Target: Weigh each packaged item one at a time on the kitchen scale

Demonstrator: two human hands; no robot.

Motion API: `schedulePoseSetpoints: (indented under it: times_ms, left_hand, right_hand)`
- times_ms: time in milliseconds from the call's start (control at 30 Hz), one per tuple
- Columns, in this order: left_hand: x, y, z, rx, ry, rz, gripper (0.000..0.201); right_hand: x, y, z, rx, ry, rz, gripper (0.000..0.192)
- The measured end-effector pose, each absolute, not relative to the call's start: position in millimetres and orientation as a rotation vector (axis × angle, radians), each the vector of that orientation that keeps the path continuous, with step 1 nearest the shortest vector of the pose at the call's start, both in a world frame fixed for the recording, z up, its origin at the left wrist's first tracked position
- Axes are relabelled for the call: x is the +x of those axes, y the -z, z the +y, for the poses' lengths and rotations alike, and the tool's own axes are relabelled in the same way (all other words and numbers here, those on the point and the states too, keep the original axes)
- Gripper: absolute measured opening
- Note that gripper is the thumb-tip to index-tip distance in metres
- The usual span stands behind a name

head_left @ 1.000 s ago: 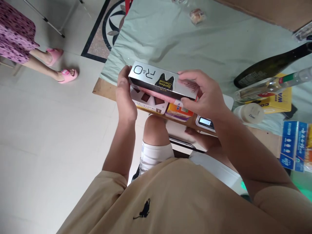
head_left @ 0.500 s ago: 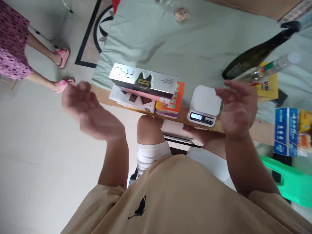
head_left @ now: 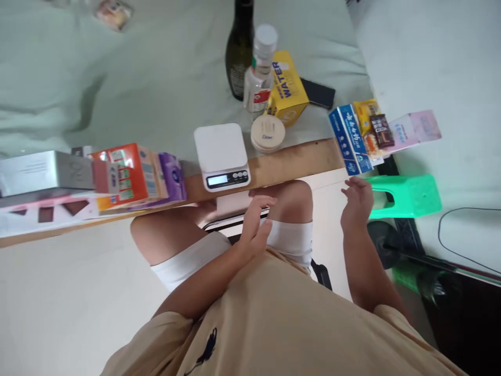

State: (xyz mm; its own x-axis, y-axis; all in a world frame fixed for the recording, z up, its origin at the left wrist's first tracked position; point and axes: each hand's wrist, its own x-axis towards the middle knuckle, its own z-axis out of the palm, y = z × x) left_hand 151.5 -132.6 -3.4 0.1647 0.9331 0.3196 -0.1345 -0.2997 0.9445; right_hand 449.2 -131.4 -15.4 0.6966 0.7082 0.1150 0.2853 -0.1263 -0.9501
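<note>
Both hands had dropped from the silver box (head_left: pixel 43 169), left hand (head_left: pixel 256 222) and right hand (head_left: pixel 357 201) open, empty and apart below the white scale (head_left: pixel 222 151), silver box left of it on the desk (head_left: pixel 297 156).

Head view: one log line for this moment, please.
left hand: empty, over lap | right hand: empty, nearest blue box | scale: bare, at table edge

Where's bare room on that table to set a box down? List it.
Widest bare cloth lies behind the stacked boxes and left of the dark bottle. A narrow wooden strip lies bare between the scale and the blue box. It is crowded around the bottle, yellow box and round lid.
</note>
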Motion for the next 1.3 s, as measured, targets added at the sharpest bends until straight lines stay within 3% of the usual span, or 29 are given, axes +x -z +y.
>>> schedulePoseSetpoints:
  times_ms: [233, 567, 933, 1100, 1300]
  left_hand:
    - [202, 8, -117, 1.491, -1.103, 0.888, 0.044]
    - [296, 19, -71, 1.549, -0.814, 0.898, 0.05]
    - [415, 50, -40, 1.371, -0.584, 0.821, 0.095]
    - [416, 47, -58, 1.332, -0.579, 0.817, 0.112]
    - [359, 16, -83, 1.537, -0.712, 0.683, 0.107]
  right_hand:
    - [542, 58, -111, -1.738, -0.291, -0.565, 0.035]
    - [530, 67, -105, -1.663, -0.41, -0.65, 0.042]
    - [521, 69, -93, -1.593, -0.651, -0.721, 0.071]
    - [498, 64, -107, -1.518, -0.745, -0.751, 0.078]
    - [448, 39, -137, -1.338, -0.757, -0.826, 0.08]
